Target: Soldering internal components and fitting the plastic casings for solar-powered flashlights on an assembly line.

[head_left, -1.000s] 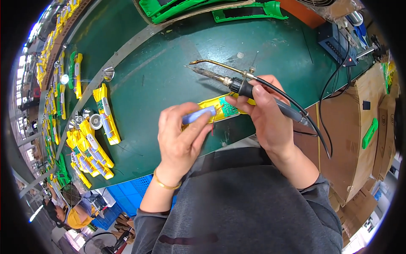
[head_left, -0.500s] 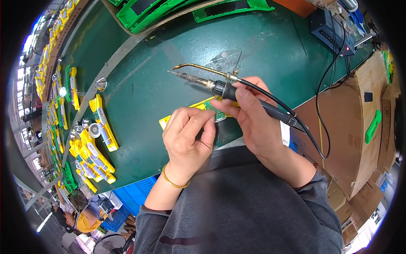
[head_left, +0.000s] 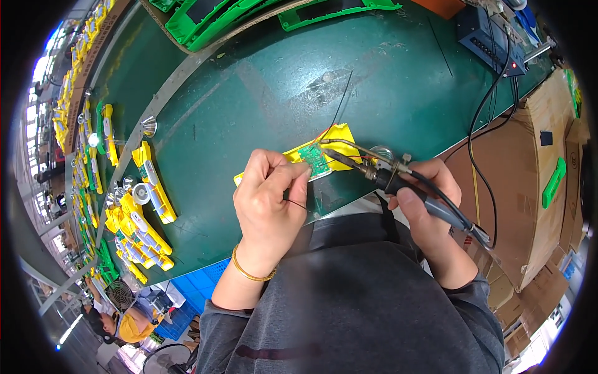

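Observation:
My right hand [head_left: 430, 193] is wrapped round the black handle of a soldering iron [head_left: 402, 188]. A thin brass solder feed tube [head_left: 361, 146] runs alongside the iron. Both tips reach the upper right part of a small green circuit board [head_left: 316, 160], which lies in a yellow plastic housing [head_left: 341, 133] on the bench. At the board's lower left edge my left hand [head_left: 265, 196] is closed in a pinch on a thin black wire [head_left: 296, 204]; its other end is hidden by the fingers. A shiny round reflector [head_left: 381, 151] sits behind the iron.
Several yellow housings [head_left: 156, 187] with reflectors lie at the left on the green bench [head_left: 205, 131]. At the far edge a carton holds green housings [head_left: 215, 25]. A blue soldering station [head_left: 486, 43] trails black cables at the right, above a cardboard box [head_left: 504, 181]. Another person [head_left: 134, 327] sits far left.
My right hand has moved right and down, bringing the iron's tip from above the bench down onto the circuit board. The left hand stays almost in place, still pinching the wire.

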